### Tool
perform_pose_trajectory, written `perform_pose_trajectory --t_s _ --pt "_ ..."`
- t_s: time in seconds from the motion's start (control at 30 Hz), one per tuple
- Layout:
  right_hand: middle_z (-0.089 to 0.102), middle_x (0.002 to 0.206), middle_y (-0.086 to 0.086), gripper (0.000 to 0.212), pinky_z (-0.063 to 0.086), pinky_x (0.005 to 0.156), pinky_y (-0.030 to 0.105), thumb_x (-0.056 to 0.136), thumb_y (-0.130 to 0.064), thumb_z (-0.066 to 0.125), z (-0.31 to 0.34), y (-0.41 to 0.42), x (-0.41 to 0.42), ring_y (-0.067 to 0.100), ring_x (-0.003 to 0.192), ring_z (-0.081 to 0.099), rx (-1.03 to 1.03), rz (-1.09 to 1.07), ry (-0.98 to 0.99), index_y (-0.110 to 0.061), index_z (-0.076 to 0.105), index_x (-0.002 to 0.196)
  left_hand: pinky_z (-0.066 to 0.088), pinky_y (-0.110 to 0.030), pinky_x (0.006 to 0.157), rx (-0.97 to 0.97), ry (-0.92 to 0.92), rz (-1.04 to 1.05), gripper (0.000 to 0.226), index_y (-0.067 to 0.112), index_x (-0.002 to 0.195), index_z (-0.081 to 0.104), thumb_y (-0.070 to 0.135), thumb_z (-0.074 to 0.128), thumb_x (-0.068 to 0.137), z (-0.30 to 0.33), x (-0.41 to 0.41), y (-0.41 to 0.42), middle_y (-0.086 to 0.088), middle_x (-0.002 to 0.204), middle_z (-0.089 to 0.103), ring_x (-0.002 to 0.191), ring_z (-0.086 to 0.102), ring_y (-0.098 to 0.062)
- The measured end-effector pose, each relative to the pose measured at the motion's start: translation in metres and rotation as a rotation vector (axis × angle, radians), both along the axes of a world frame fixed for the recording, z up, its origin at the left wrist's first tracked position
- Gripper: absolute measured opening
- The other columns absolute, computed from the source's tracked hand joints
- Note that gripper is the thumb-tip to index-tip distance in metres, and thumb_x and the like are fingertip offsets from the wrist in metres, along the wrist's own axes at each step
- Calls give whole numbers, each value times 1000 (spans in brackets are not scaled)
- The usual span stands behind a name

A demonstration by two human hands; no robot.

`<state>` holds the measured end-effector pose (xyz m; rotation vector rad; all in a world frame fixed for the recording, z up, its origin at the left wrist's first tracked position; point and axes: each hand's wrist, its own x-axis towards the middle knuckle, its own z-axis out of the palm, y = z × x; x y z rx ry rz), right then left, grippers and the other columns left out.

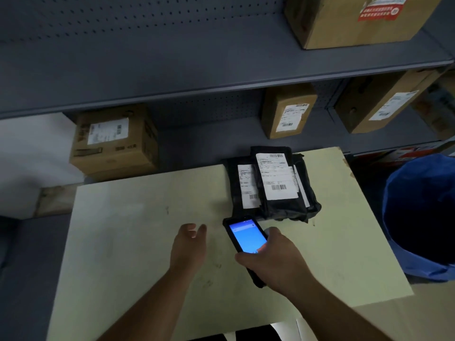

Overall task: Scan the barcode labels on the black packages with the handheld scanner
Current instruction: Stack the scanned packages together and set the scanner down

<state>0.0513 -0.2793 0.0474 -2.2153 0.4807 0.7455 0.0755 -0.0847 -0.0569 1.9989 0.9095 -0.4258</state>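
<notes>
Two or three black packages (283, 207) lie stacked at the far right of the pale table (138, 230), each with a white barcode label facing up; the top label (275, 175) is fully visible. My right hand (273, 262) grips the handheld scanner (246, 236), its blue screen lit, with its top end just short of the packages' near edge. My left hand (189, 247) hovers over the table left of the scanner, fingers apart and holding nothing.
Grey metal shelves (197, 77) stand behind the table with several cardboard boxes (113, 141) bearing labels. A blue bin (421, 217) stands right of the table. Grey floor lies to the left.
</notes>
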Motion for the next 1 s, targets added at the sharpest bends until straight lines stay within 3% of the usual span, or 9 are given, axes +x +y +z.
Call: perform_pose_trajectory --t_s 0.23,0.47,0.6,0.8,1.0 --pt "67 94 3 52 62 64 40 65 -50 79 -32 37 -17 22 76 73 -37 11 47 -22 48 97 49 -35 94 150 -28 -121 49 24 141 57 51 49 101 -11 -33 53 -6 143 60 122 64 -28" --pt "58 97 -1 55 59 65 35 73 -50 78 -66 62 -38 19 83 68 -130 53 77 -18 46 106 51 -43 103 163 -17 -178 47 24 139 59 49 52 100 -27 -73 77 -10 139 59 123 63 -31" --pt "56 105 2 59 64 75 40 78 -47 78 -84 73 -46 23 92 67 -157 29 107 -15 45 116 52 -44 103 157 -35 -212 49 27 139 58 53 51 99 -32 -89 85 -4 139 58 126 61 -26" --pt "48 108 1 65 62 83 43 82 -49 76 -109 83 -59 29 105 67 -204 16 125 -12 45 126 55 -39 91 179 -111 -212 36 22 129 65 39 59 98 -42 -109 91 -4 123 63 109 68 -27" --pt "48 107 1 65 62 85 46 81 -50 76 -127 95 -75 30 103 68 -228 18 97 -14 43 124 55 -36 87 175 -165 -174 29 21 126 67 30 61 98 -43 -123 93 6 115 61 102 68 -18"
